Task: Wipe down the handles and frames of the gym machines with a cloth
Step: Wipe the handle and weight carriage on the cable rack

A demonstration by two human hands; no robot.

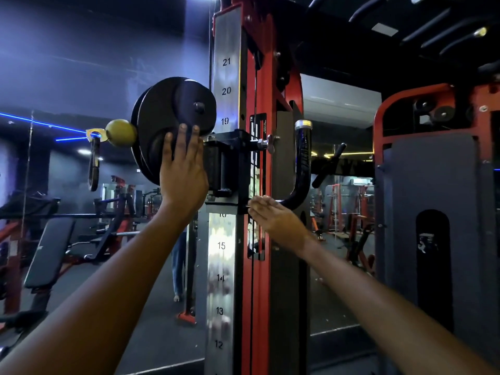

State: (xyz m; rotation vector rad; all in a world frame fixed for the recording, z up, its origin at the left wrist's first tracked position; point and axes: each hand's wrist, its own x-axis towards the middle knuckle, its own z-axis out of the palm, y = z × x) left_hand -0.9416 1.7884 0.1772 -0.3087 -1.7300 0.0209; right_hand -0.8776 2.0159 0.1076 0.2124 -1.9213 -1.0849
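Left hand [181, 171] lies flat, fingers straight, on the black pulley wheel [173, 125]. Right hand [273, 216], fingers extended and empty, touches the J-shaped black handle [303, 169], whose grip rises toward 1 o'clock. No cloth visible.

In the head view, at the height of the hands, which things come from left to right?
Carabiner → yellow ball → pulley → left hand → numbered column → right hand → black handle.
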